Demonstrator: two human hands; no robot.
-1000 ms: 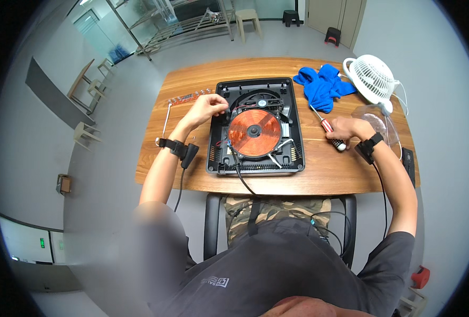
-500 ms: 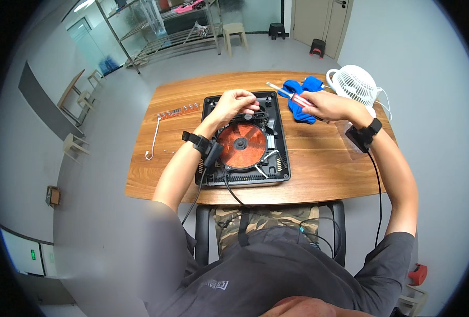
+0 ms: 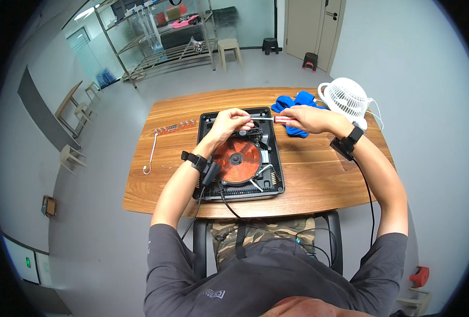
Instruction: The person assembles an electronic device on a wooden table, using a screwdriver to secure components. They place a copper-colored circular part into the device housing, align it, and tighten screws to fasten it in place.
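An opened induction cooker (image 3: 279,169) lies on the table, its black casing exposing a round copper coil (image 3: 246,161). My right hand (image 3: 305,118) is closed around the red-and-clear handle of a screwdriver (image 3: 283,119). The metal shaft points left, over the cooker's far part. There it meets the fingertips of my left hand (image 3: 233,123), which are pinched together. Whatever sits between those fingertips is too small to make out. White wires (image 3: 261,177) lie beside the coil's near right edge.
A small circuit board (image 3: 175,127) with a white cable (image 3: 150,153) lies left of the cooker. Beyond my right hand are a blue cloth (image 3: 304,98) and a white fan (image 3: 345,99). Black cables hang from both wrist straps. Shelving (image 3: 165,55) and stools stand farther back.
My right hand has brought the screwdriver left and levelled it, so its tip now reaches my left fingertips. My left hand stays pinched over the cooker. The whole view has shifted slightly.
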